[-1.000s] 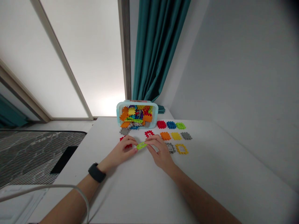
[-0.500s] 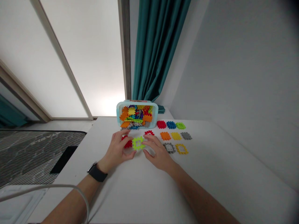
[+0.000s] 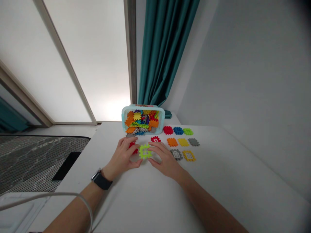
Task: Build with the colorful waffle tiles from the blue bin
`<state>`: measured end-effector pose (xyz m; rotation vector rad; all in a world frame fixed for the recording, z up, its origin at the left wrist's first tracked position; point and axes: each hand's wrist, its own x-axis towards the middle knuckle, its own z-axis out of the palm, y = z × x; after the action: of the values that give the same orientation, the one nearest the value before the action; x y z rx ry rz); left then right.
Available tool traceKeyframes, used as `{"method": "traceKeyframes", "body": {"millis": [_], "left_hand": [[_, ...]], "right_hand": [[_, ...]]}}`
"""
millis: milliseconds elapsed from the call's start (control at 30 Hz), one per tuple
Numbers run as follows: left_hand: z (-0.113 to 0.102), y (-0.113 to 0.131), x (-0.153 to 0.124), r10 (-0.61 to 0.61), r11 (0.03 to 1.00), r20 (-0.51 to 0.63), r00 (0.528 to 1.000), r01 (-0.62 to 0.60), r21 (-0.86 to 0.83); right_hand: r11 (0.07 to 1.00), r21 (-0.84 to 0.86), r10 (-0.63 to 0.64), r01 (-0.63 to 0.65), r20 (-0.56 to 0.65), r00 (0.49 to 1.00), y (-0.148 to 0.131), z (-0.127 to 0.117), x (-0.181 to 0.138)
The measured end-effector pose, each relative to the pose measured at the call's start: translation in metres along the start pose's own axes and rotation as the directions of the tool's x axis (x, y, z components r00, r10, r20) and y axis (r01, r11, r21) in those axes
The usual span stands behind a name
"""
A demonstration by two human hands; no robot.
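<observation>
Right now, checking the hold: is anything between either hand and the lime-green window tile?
Nothing visible. The left hand and right hand touch the lime-green window tile directly, at opposite edges. A red tile lies beside it, partly behind the left hand.

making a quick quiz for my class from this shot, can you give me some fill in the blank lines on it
1. The window tile pinched between the left hand and the right hand is coloured ___.
2. The black watch is worn on the ___ wrist.
3. In the middle row of plain tiles, the one between the orange tile and the grey tile is ___.

Missing words: green; left; yellow
</observation>
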<state>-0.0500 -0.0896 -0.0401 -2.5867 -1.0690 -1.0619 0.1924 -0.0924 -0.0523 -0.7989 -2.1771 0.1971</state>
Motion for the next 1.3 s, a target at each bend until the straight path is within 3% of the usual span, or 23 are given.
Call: {"method": "traceKeyframes", "body": {"millis": [300,500,700,1067,1300], "left_hand": [[0.002,-0.001,0.000,0.015,0.997,0.040,0.999,-0.018,0.072],[0.003,0.004,-0.002,-0.073,0.997,0.046,0.996,0.074,-0.006],[0.008,0.011,0.002,-0.077,0.995,0.054,0.996,0.080,-0.057],[0.034,0.042,0.040,-0.027,0.990,0.110,0.994,0.042,-0.133],[0.073,0.061,0.074,0.006,0.972,0.102,0.995,0.019,-0.235]], "right_hand": [[0.985,-0.142,-0.096,0.096,0.007,0.995,-0.001,-0.002,-0.001],[0.985,-0.157,-0.067,0.068,0.012,0.998,-0.004,-0.005,0.000],[0.984,-0.172,-0.031,0.042,0.066,0.997,-0.005,-0.017,0.001],[0.973,-0.229,0.039,-0.036,0.011,0.999,0.007,-0.054,-0.022],[0.955,-0.276,0.115,-0.112,-0.003,0.993,0.031,-0.088,-0.046]]}}
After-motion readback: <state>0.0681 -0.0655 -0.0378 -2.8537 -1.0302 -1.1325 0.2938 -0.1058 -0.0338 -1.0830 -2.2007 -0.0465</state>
